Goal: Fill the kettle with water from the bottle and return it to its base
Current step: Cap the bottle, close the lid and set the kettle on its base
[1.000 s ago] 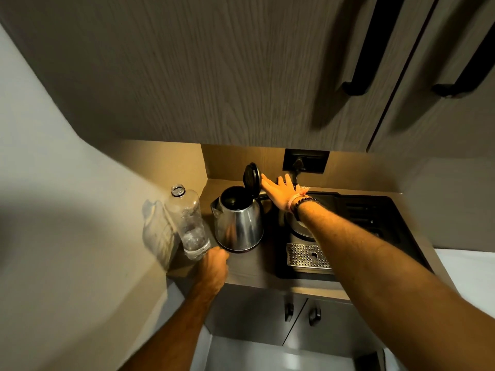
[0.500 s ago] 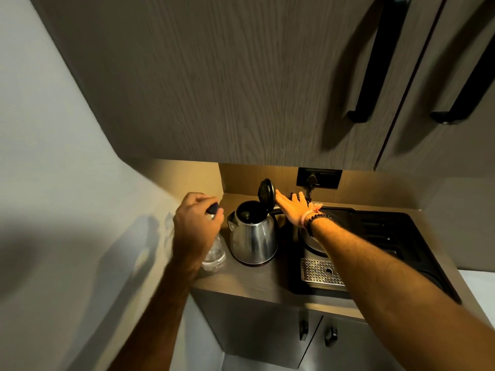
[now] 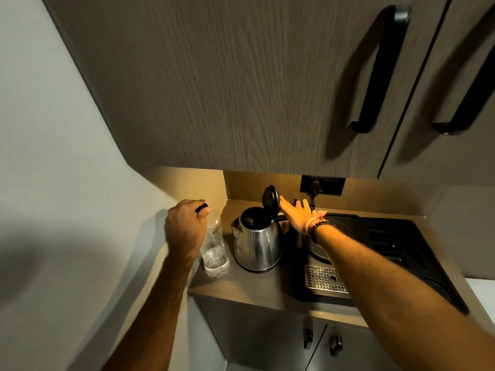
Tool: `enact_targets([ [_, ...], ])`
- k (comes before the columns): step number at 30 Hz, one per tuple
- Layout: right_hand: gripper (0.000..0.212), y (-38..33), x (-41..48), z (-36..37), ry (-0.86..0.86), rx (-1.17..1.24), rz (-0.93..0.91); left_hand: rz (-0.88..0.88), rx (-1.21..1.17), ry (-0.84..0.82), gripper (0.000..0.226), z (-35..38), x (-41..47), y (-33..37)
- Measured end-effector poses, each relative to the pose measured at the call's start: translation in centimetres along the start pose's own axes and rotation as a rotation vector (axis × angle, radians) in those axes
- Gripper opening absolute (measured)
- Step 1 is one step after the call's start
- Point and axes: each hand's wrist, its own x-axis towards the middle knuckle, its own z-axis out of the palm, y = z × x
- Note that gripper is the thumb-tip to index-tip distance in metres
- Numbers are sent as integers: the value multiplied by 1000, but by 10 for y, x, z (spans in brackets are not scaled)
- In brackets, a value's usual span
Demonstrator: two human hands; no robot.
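Head view: the left hand [image 3: 184, 228] now curls its fingers [image 3: 199, 208] around the dark cap [image 3: 201, 209] atop the bottle [image 3: 214, 247], where half a second ago it covered more of the neck; a second ago it gripped the bottle's base. The bottle stands upright on the worktop [image 3: 257, 286], just below those fingers. The right hand [image 3: 298, 216] stays flat and spread, holding nothing, fingertips against the raised lid [image 3: 271, 200] of the kettle [image 3: 257, 243], which sits just right of the bottle.
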Motion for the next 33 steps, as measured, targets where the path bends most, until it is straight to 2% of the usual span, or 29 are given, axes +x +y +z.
enact_targets([
  [5,78,1,2,2,13,18,-2,-22,19,-46,27,-3,0,-1],
  [8,83,0,1,1,8,25,-6,-23,2,-80,26,-3,2,-1],
  [12,73,0,2,0,33,-56,-48,-58,-13,-143,34,-4,4,-6],
  [15,72,-1,18,2,13,35,-137,-84,-35,-168,43,-10,2,-4],
  [20,72,-30,12,-1,98,-32,-154,16,-87,30,33,-9,-15,15],
  [22,76,-38,9,3,102,-93,-167,121,-111,26,31,-1,-23,27],
  [24,80,-39,11,11,97,-181,-166,184,-98,-75,35,14,-30,38],
  [27,81,-39,13,20,113,-293,-182,157,-70,-295,45,43,-38,44],
  [30,76,-27,14,20,126,-229,-206,81,2,-469,65,72,-45,39],
  [33,76,-8,14,11,174,-175,-210,61,170,-556,90,98,-44,31],
])
